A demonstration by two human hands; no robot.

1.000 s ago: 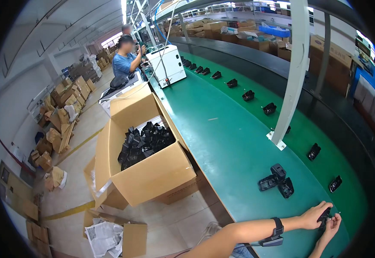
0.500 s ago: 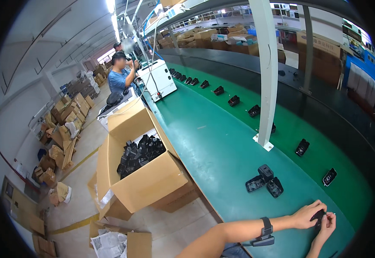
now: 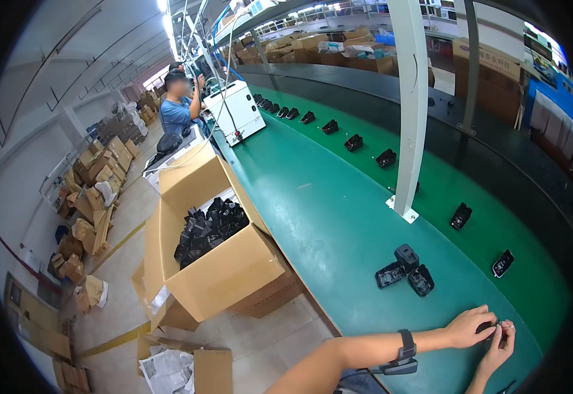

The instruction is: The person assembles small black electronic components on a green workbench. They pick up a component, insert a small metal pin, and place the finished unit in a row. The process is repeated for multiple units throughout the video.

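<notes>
At the lower right, my left hand (image 3: 470, 328) curls around a small black plastic housing (image 3: 486, 326), mostly hidden by the fingers. My right hand (image 3: 502, 347) meets it from the right, thumb and fingertips pinched together at the housing's edge; anything between them is too small to make out. Just beyond my hands, three black plastic pieces lie grouped on the green table: an open shell (image 3: 390, 274), a block-like piece (image 3: 406, 255) and another open shell (image 3: 421, 280). A black band with a small box (image 3: 403, 358) is strapped around my left wrist.
A row of black housings (image 3: 354, 142) runs along the darker green strip. A white post (image 3: 410, 118) rises from the table. Left of the table stands a carton (image 3: 224, 279) full of black parts. A white machine (image 3: 235, 117) and a person (image 3: 180, 108) are farther back.
My fingers have shifted slightly around the black housing, which shows less now. The view has tilted a little; the grouped pieces stay where they were.
</notes>
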